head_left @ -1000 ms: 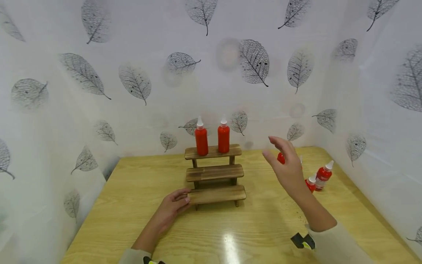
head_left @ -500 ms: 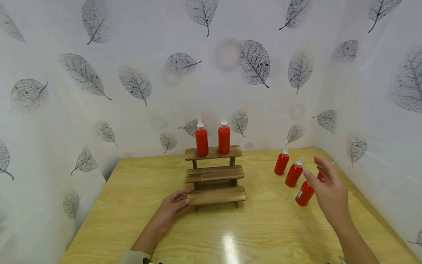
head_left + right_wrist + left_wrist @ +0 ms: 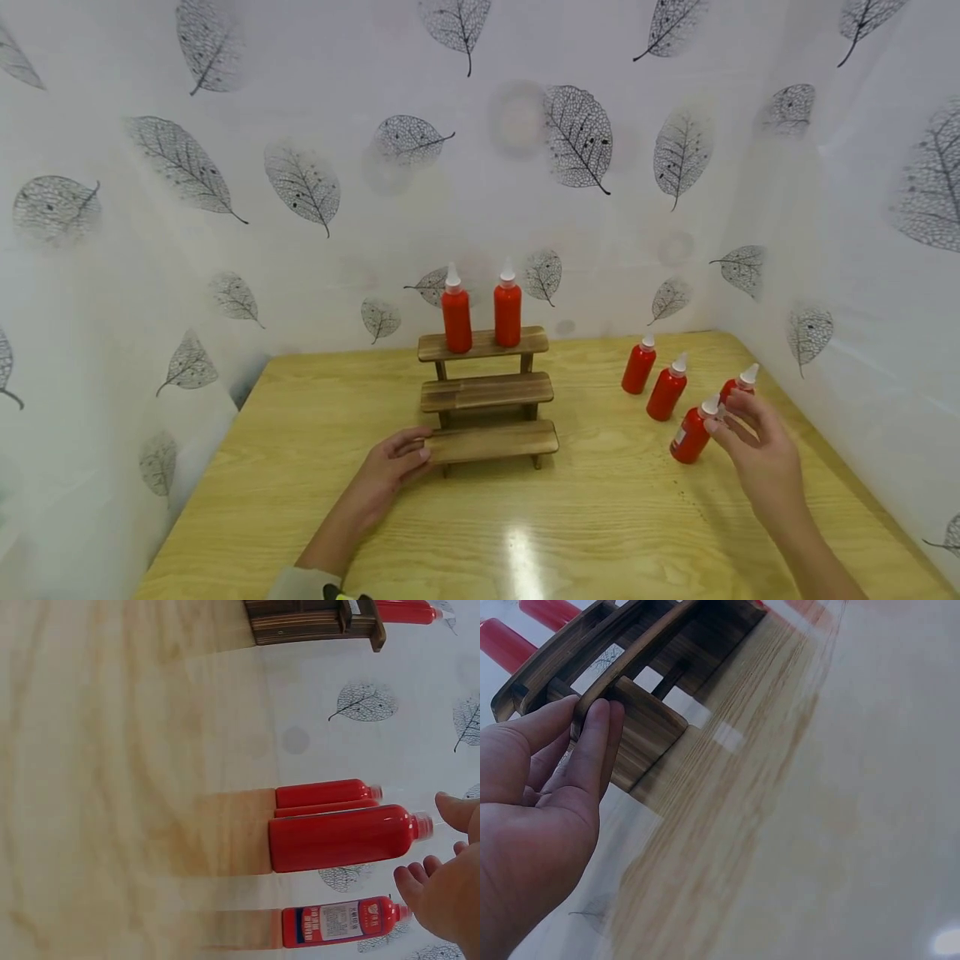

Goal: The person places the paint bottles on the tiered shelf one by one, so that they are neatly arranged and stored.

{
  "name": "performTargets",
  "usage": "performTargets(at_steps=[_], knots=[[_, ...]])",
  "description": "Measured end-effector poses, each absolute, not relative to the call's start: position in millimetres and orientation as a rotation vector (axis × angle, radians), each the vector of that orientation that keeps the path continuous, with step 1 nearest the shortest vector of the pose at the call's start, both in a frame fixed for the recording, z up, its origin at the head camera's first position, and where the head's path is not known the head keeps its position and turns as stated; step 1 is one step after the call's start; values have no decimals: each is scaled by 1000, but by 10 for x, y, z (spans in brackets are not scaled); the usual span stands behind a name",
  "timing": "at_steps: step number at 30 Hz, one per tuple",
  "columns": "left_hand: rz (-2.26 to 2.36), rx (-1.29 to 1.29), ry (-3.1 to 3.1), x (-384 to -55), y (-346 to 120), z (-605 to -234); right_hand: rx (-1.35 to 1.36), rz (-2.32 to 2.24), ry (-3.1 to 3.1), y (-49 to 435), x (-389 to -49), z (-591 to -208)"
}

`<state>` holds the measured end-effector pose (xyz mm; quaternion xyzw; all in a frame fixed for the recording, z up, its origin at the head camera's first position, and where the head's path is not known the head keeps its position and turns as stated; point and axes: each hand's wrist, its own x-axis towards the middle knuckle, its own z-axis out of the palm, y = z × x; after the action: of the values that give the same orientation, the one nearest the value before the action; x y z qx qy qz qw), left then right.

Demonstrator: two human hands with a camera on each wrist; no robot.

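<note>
A three-step wooden display stand (image 3: 487,442) stands on the table. My left hand (image 3: 386,477) pinches the left end of its lowest step; in the left wrist view the thumb (image 3: 551,720) and fingertips (image 3: 596,720) lie on either side of the board. Two red squeeze bottles with white nozzle caps, a left one (image 3: 457,321) and a right one (image 3: 507,317), stand upright on the top step. My right hand (image 3: 768,462) is at the nozzle of the nearest red bottle (image 3: 690,437). In the right wrist view, thumb and fingers are spread around its neck (image 3: 424,825), with a gap visible.
More red bottles stand upright on the right of the table: one at the back (image 3: 638,368), one in the middle (image 3: 667,392), and one partly behind my right hand (image 3: 737,386). Leaf-patterned white sheeting (image 3: 360,233) encloses the wooden table (image 3: 315,417) at the back and sides.
My right hand has moved from near the stand to the right, then down to the nearest table bottle. The left hand keeps its hold on the stand.
</note>
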<state>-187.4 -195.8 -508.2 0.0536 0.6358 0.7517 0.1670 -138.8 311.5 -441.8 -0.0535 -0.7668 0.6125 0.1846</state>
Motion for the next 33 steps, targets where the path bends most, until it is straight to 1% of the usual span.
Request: performTargets(at_steps=[8,22,33], knots=[[2141,153,1800,-1868,-1959,-5072,-179,1519,-2369,3096,-1427,-4582],[2121,165,1816,-1865,-1974,-5067,-200,1358,-2478,3077,-1470,-4610],[2113,170,1817,-1855,-1968,-5048,-166,1328,-2474,3097,-1501,-4597]])
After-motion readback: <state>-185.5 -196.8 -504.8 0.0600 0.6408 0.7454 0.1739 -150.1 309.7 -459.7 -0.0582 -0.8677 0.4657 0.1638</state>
